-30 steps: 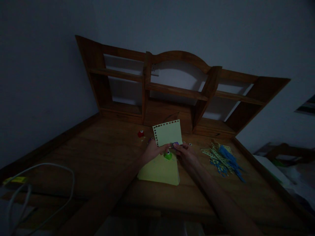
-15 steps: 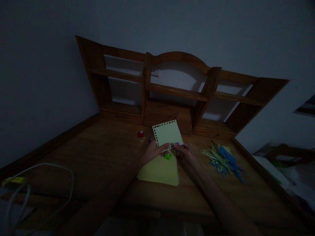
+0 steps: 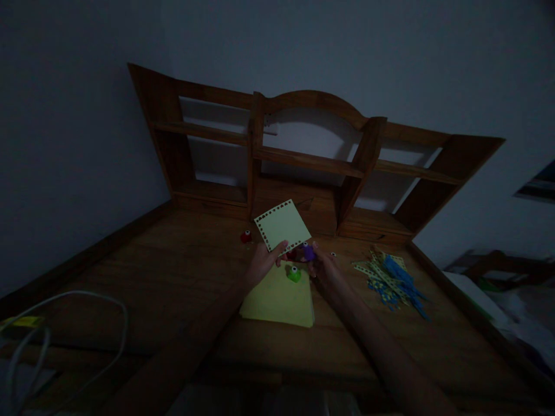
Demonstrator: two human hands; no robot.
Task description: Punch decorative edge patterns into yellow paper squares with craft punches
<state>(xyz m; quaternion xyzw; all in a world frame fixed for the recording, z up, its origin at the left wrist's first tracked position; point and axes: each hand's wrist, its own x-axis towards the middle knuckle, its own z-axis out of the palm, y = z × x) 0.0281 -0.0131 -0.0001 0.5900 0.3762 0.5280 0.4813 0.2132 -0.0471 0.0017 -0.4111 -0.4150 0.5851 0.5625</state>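
Note:
My left hand (image 3: pixel 261 263) pinches the lower left of a pale yellow paper sheet (image 3: pixel 284 225), held up at a tilt. Small punched shapes run along its left, top and lower edges. Between the fingers of my right hand (image 3: pixel 324 264) is a small purple paper punch (image 3: pixel 309 252), just off the sheet's lower right corner. Below lies a green punch (image 3: pixel 293 274) on a stack of yellow paper (image 3: pixel 277 303). A dark red thing (image 3: pixel 292 255) shows partly between my hands. Farther back on the left rests a red punch (image 3: pixel 245 236).
Cut paper strips, yellow (image 3: pixel 381 270) and blue (image 3: pixel 403 277), lie heaped on the right of the wooden desk (image 3: pixel 182 260). A wooden shelf unit (image 3: pixel 310 162) stands along the back. A white cable (image 3: pixel 124 315) loops over the front left.
The sheet has turned anticlockwise and moved up and left with my left hand. The purple punch has come away from its lower edge in my right hand. More of the green punch shows.

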